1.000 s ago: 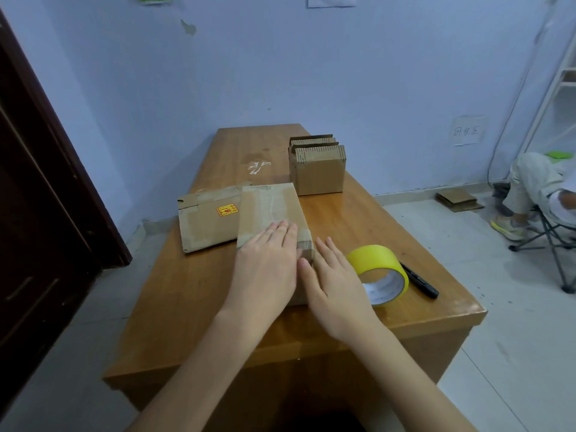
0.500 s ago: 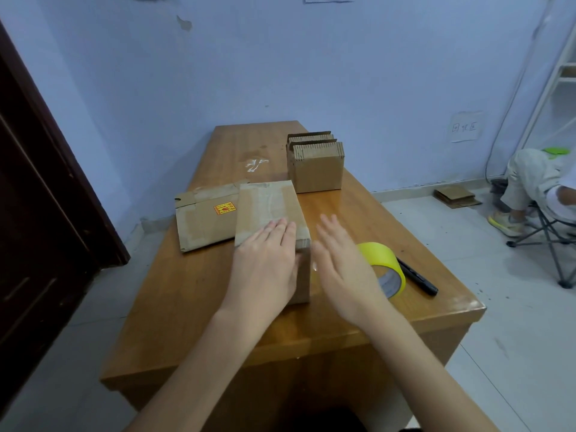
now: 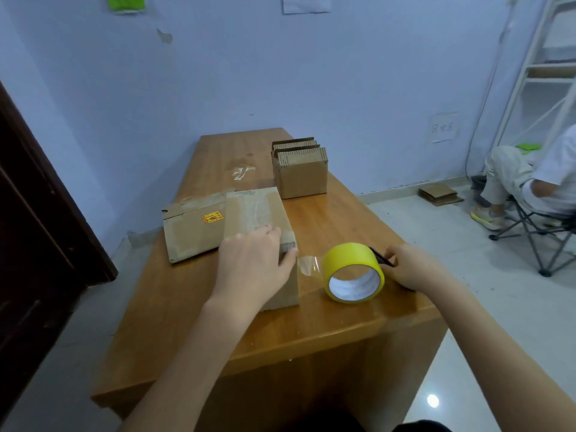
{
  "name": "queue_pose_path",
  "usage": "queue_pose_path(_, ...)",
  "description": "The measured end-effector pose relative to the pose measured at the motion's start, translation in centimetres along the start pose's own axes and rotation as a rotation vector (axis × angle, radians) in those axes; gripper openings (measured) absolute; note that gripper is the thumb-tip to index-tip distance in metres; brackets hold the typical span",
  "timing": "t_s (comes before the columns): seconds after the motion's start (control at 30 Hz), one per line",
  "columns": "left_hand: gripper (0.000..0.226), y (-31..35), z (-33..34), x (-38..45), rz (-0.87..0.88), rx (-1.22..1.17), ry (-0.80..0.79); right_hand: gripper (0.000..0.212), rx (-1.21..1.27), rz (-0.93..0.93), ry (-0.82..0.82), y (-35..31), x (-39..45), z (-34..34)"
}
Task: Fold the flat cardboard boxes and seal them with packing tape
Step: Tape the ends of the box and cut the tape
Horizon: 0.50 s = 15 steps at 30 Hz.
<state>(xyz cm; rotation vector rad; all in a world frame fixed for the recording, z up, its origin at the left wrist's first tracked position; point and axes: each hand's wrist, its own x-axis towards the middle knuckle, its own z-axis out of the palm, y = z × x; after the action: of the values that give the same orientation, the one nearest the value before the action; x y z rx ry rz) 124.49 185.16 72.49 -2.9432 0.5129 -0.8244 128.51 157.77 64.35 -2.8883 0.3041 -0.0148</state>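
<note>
A folded cardboard box (image 3: 255, 210) with clear tape along its top stands on the wooden table (image 3: 311, 332). My left hand (image 3: 252, 263) lies flat on its near end, thumb over the right edge, holding it down. A strip of clear tape (image 3: 308, 265) runs from that edge to the yellow tape roll (image 3: 349, 257) standing just right of the box. My right hand (image 3: 411, 269) is behind the roll, fingers closed on a black pen (image 3: 378, 255) that points toward the roll.
A flat box with a yellow sticker (image 3: 190, 235) lies partly under the folded one. A stack of flat boxes (image 3: 300, 173) stands upright farther back. A seated person (image 3: 530, 182) and cardboard on the floor (image 3: 439, 194) are at right, a dark door (image 3: 31, 213) at left.
My right hand left the box, moved right past the tape roll and closed on the black pen. The left hand stayed on the box. A tape strip now shows between box and roll.
</note>
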Motion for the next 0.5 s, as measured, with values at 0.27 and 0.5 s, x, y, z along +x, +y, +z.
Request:
queue_pose_path(0.27,0.047,0.0,-0.7,-0.1,-0.013,0.006,-0.065,0.018,0.298,0.013,0.153,0.3,0.4,1.8)
queue_pose_path(0.5,0.038,-0.3,-0.8,0.0,-0.022,0.014,-0.088,0.015,0.868,-0.059,0.383,-3.4,-4.5,-3.7)
